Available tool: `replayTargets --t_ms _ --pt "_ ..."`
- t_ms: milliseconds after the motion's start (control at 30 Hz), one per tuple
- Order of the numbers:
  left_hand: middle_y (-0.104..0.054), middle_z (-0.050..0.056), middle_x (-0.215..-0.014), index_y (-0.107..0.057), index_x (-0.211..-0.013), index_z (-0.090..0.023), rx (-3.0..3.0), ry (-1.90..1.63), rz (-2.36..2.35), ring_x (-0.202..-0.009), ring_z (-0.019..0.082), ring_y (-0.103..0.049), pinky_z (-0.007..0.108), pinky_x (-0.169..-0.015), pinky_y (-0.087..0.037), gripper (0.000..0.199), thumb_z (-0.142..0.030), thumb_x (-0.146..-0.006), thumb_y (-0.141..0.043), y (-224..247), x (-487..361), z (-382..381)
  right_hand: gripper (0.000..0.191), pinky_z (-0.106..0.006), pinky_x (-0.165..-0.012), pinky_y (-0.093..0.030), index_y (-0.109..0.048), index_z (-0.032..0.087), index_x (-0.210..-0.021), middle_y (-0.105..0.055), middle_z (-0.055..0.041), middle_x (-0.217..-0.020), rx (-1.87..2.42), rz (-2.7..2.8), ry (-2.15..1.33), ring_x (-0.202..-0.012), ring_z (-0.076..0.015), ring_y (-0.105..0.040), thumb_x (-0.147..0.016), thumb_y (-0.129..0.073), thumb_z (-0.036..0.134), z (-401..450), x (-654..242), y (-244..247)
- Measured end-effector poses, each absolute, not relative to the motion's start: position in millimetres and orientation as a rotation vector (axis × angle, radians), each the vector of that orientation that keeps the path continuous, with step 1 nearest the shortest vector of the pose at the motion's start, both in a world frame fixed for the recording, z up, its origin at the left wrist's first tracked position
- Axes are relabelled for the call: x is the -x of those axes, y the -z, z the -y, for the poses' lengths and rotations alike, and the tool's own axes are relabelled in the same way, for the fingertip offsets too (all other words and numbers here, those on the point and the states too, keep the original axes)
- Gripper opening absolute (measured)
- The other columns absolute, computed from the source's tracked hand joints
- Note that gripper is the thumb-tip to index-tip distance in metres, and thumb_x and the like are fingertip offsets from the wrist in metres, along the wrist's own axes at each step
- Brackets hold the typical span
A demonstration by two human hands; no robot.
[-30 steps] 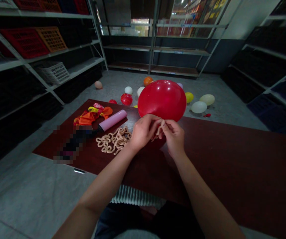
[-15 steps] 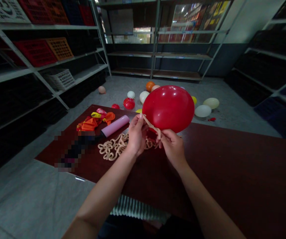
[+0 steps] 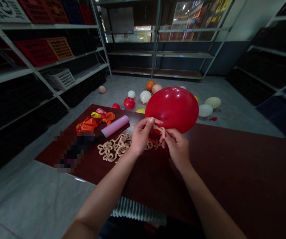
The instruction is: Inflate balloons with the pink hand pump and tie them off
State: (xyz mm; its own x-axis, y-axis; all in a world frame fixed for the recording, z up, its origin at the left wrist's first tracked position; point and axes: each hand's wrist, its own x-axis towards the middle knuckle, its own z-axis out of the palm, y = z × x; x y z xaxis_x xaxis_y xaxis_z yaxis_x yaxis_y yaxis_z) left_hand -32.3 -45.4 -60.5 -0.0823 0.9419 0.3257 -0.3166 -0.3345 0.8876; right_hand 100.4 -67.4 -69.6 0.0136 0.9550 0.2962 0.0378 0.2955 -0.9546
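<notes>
A large inflated red balloon [image 3: 174, 108] is just beyond both hands, above the far edge of the table. Between my hands runs a short stretch of beige cord [image 3: 160, 128]. My left hand [image 3: 143, 134] pinches it with thumb and index finger, close against the balloon. My right hand [image 3: 176, 144] is closed on the cord's other side. The balloon's neck is hidden behind the fingers. On the table below, a loose heap of the same beige cord [image 3: 111, 149] lies partly behind my left hand, with some reddish pieces between the hands.
A pink cylinder [image 3: 115, 126], probably a pump, lies left on the dark table [image 3: 232, 159]. Behind it are orange and yellow deflated balloons [image 3: 89, 123]. Several inflated balloons, one of them orange [image 3: 150, 85], rest on the floor. Shelves with crates [image 3: 35, 52] stand around.
My left hand has moved right, toward my right hand, shortening the cord between them. The red balloon has shifted slightly right.
</notes>
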Motion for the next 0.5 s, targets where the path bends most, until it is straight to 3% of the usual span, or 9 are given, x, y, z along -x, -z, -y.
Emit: replayTargets --t_ms 100,333,500 --pt "-0.06 0.001 -0.069 -0.067 -0.077 -0.018 -0.971 -1.637 -0.758 -0.061 0.011 -0.056 0.023 -0.061 -0.047 0.033 -0.045 -0.094 -0.06 60 33 46 0.016 -0.026 -0.045 -0.042 -0.066 0.025 -0.082 -0.061 0.0037 -0.061 1.001 1.4 -0.936 -0.045 -0.0104 -0.053 -0.088 -0.061 0.039 68 -99 74" --pt "-0.033 -0.005 -0.055 -0.05 -0.07 -0.018 -0.562 -1.595 -0.625 -0.046 0.008 -0.032 0.018 -0.045 -0.032 0.031 -0.031 -0.097 -0.057 46 39 47 0.018 -0.027 -0.05 -0.043 -0.07 0.026 -0.082 -0.062 0.0033 -0.06 1.035 1.558 -0.858 -0.048 -0.0122 -0.054 -0.09 -0.061 0.039 64 -104 86" --pt "-0.031 -0.006 -0.054 -0.046 -0.071 -0.018 -0.486 -1.589 -0.63 -0.042 0.006 -0.027 0.017 -0.041 -0.027 0.032 -0.032 -0.095 -0.062 43 45 44 0.016 -0.027 -0.051 -0.043 -0.072 0.026 -0.086 -0.063 0.0026 -0.06 1.08 1.646 -0.75 -0.049 -0.0126 -0.055 -0.09 -0.061 0.036 62 -107 90"
